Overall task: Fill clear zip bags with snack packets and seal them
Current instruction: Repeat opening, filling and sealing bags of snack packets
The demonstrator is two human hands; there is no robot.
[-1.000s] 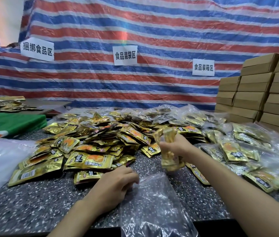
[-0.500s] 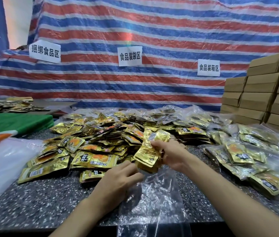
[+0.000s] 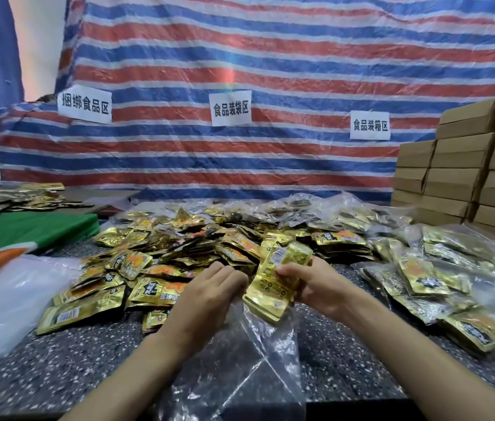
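A small stack of gold foil snack packets (image 3: 272,288) is gripped in the right hand (image 3: 316,284), fingers curled round the right side and thumb across the front, so that hand is properly closed on them. The stack is held tilted, its lower end poked down at the mouth of a crinkly clear plastic zip bag (image 3: 255,366), which is spread on the dark speckled stone tabletop (image 3: 58,360) right at the near edge. The left hand (image 3: 210,296) is parked at the left side of the bag's mouth, back of the hand up, fingers stretched forward with the tips dipped. Whether the rim is actually pinched can't be made out, since the fingertips are hidden from this angle. A big loose heap of the same gold packets (image 3: 179,253) is piled just behind both hands. Off to the right, already filled clear bags (image 3: 440,278) are scattered, with stacked flat brown cardboard boxes (image 3: 458,165) behind them. On the left, a pile of milky white plastic sheets (image 3: 3,299) is laid beside a folded green cloth (image 3: 27,229). Everything is backed by a red, white and blue striped tarp (image 3: 240,56) with white paper signs (image 3: 231,108) stuck on it.
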